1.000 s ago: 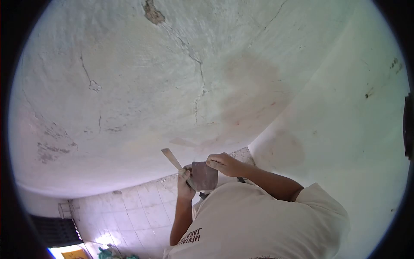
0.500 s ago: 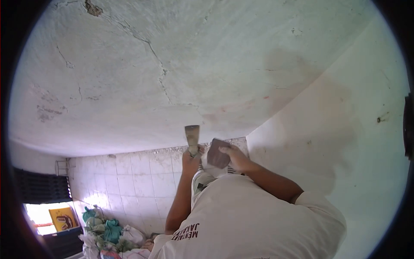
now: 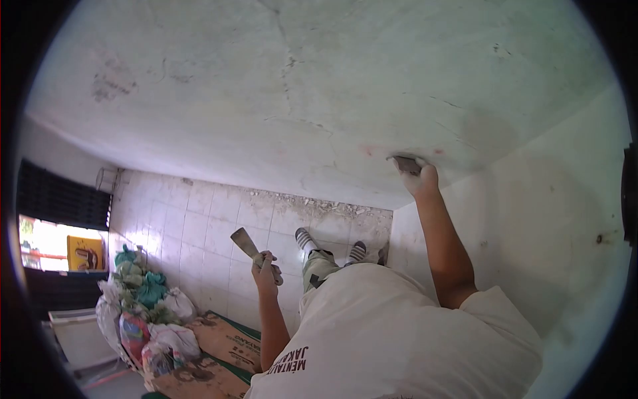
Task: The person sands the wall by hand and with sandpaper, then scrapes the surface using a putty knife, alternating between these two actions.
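My left hand (image 3: 267, 271) is closed round the handle of a putty knife (image 3: 245, 242). Its broad blade points up and to the left, above the tiled floor and apart from the wall. My right hand (image 3: 420, 178) is raised to the cracked plaster wall (image 3: 332, 86), gripping a dark brown piece of sandpaper (image 3: 407, 164). The sandpaper lies against the wall close to the corner, near some reddish marks. My fingers partly cover it.
Plaster crumbs (image 3: 332, 207) lie along the wall's foot, near my striped footwear (image 3: 305, 239). Several filled plastic bags (image 3: 151, 288) and flattened cardboard (image 3: 222, 339) are at lower left. A side wall (image 3: 518, 226) stands at right.
My right hand has moved up and right from in front of my body to the wall, with the sandpaper. My left hand has lowered and moved left with the putty knife. The view has shifted.
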Action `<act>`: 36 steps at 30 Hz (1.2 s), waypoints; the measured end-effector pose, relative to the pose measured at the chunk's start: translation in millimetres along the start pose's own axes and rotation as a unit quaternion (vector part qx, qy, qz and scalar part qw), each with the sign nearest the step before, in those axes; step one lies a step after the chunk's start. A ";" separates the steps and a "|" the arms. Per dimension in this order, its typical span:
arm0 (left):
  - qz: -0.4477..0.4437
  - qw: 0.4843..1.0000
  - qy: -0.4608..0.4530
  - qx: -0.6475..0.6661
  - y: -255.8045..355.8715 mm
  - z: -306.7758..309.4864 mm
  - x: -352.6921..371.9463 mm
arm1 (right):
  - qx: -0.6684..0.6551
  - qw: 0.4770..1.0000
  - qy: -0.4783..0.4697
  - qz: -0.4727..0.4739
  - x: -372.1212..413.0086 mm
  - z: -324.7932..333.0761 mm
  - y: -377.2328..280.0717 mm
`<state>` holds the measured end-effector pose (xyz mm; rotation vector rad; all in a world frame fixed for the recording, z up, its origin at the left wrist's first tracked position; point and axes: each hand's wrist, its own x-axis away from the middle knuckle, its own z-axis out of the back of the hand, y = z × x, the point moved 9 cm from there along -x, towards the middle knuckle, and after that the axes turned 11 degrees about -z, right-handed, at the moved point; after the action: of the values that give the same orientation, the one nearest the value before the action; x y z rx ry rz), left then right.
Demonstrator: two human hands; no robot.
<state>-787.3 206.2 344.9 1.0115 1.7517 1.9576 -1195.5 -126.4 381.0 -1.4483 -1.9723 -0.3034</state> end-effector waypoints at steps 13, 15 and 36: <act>0.001 1.000 -0.001 -0.025 -16.1 8.2 21.0 | 0.066 0.989 -0.090 0.095 117.2 -68.8 -20.6; 0.000 1.000 -0.008 -0.026 -12.1 3.6 19.5 | 0.102 0.983 -0.110 0.105 125.1 -57.8 -16.8; -0.014 0.989 -0.141 -0.036 16.8 -42.8 -74.7 | 0.268 0.831 0.189 0.450 124.6 56.5 -113.6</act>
<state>-761.1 122.6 339.9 1.1662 1.5219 1.7480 -1340.9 -41.9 438.6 -1.5864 -0.7954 0.3458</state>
